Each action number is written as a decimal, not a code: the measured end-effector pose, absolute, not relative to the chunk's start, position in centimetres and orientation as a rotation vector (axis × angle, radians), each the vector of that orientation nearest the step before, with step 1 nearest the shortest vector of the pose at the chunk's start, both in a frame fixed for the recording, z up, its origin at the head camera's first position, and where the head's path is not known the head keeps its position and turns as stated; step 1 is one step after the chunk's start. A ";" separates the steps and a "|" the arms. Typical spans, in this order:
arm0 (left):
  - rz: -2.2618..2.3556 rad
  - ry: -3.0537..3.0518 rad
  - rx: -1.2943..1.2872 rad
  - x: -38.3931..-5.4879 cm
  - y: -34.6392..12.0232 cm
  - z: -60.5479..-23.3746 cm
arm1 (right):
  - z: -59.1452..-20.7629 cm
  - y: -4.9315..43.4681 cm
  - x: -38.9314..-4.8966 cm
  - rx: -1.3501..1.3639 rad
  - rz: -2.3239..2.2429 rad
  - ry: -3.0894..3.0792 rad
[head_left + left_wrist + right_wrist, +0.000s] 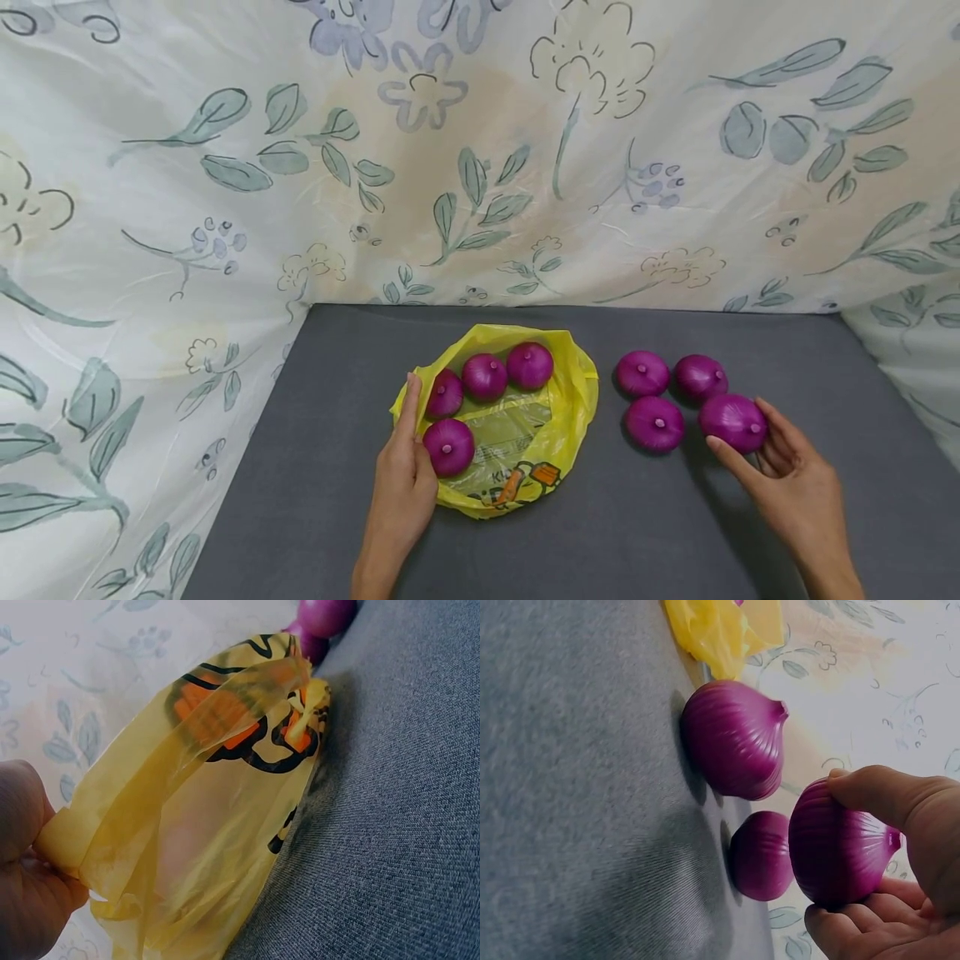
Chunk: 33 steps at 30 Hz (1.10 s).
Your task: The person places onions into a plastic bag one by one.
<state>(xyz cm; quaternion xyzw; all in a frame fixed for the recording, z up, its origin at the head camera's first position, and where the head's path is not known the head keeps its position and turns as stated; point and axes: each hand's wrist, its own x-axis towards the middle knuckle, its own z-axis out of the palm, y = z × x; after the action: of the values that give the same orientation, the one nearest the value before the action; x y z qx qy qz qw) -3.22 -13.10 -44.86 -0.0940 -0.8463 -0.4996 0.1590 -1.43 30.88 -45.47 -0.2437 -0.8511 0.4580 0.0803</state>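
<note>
A yellow plastic bag (587,392) lies wide-mouthed on the dark cloth, with several purple onions (485,377) inside along its left and far sides. At its left edge, my left hand (405,479) pinches the rim; the left wrist view shows the thin plastic (135,855) gripped between thumb and fingers. On the right, my right hand (802,475) holds one onion (840,847) between the thumb and the fingers, raised off the cloth. Beside it, three more onions (654,423) sit close together between the bag and this hand.
Dark grey cloth (300,500) covers the table. Behind it and along both sides hangs a pale curtain (480,167) printed with leaves and flowers. The bag's near side bears an orange and black print (528,479).
</note>
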 end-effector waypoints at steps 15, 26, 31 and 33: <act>-1.402 -2.428 -0.257 -3.2 -12.9 -44.7 | -44.3 29.0 -1.5 -0.611 1.396 -2.532; -1.400 -2.430 -0.259 -3.1 -13.0 -44.8 | -43.5 27.7 -1.8 -0.566 1.397 -2.558; -1.403 -2.425 -0.268 -3.1 -12.9 -44.8 | -43.3 27.5 -1.8 -0.478 1.377 -2.570; -1.406 -2.428 -0.270 -3.1 -12.9 -44.8 | -43.2 27.4 -1.7 -0.459 1.373 -2.575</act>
<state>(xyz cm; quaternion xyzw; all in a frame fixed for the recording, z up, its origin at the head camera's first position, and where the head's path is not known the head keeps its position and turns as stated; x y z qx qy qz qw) -3.14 -12.89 -44.79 -0.0944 -0.8501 -0.4924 0.1607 -1.69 27.42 -43.20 -0.1547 -0.8678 0.4628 0.0937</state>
